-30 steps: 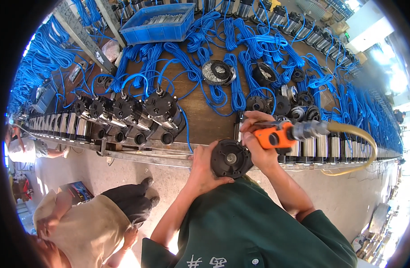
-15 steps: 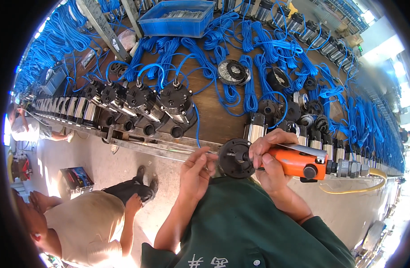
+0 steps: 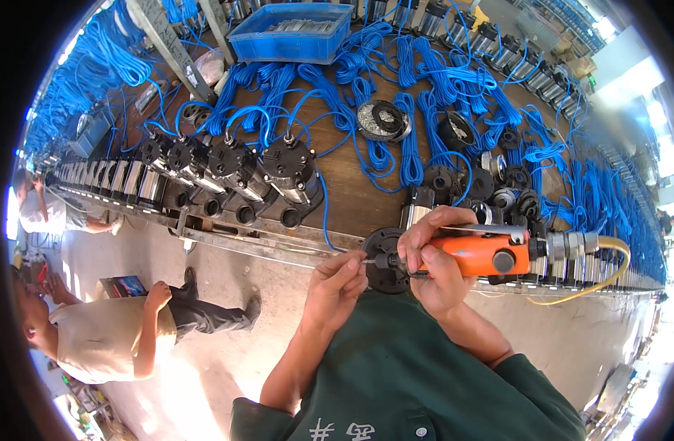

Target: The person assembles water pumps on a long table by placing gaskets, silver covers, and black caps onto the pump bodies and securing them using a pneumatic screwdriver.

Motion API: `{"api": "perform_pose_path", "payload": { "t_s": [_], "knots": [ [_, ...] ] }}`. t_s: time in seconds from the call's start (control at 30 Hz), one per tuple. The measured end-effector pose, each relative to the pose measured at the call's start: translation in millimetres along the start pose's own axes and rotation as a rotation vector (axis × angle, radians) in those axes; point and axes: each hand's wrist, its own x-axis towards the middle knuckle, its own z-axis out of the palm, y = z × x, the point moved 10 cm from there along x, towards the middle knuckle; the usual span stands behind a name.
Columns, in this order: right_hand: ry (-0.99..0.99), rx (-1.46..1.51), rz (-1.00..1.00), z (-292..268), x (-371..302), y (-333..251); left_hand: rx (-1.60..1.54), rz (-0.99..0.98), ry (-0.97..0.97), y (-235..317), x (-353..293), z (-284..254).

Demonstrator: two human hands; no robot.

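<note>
— Brown bench top (image 3: 348, 204), strewn with blue cables (image 3: 410, 143). What stands nearest in your head view?

— Four black-and-silver motors (image 3: 287, 167) lined up on the left, spouts (image 3: 291, 217) toward the near edge, perhaps for easy reach. A blue tub (image 3: 285, 45) of metal parts (image 3: 304, 26) sits at the far side, likely out of my elbows' way.

— And your hands?

— My right hand (image 3: 441, 272) is wrapped round an orange power tool (image 3: 477, 255), its tip pointing left, I'd judge to meet the other hand. My left hand (image 3: 330, 288) has thumb and forefinger pinched on a thin piece (image 3: 369, 261) at that tip, probably steadying it.

— Where's the black disc (image 3: 383, 281)?

— Just off the bench's near edge, before my shirt (image 3: 381, 360), partly behind the tool.

— Anything unclear?

— Whether the thin piece is screw or bit: too small. What supports the disc, I can't tell; its middle is covered. I lose the far end of the yellow hose (image 3: 628, 259), too.
</note>
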Motion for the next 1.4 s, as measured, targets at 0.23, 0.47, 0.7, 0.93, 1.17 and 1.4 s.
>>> {"api": "perform_pose_path", "payload": {
  "t_s": [0.23,0.47,0.7,0.93,1.17,1.4],
  "knots": [
    [0.051,-0.071,0.075,-10,-1,6,-0.006,-0.034,-0.087,-4,0,7],
    [-0.043,0.048,0.088,-14,-5,6,0.226,-0.017,-0.072,-9,-4,-1],
    [-0.161,-0.251,0.192,-28,-33,23,1.286,0.202,-0.24,3,-8,26],
    [-0.506,-0.592,0.098,-5,-43,28,1.285,0.413,-0.148,8,-6,12],
    [-0.586,-0.559,0.051,17,-51,26,1.292,0.467,-0.092,7,-7,6],
    [-0.615,-0.593,0.083,16,-49,32,1.352,0.511,-0.058,6,-9,4]
  ]
}}
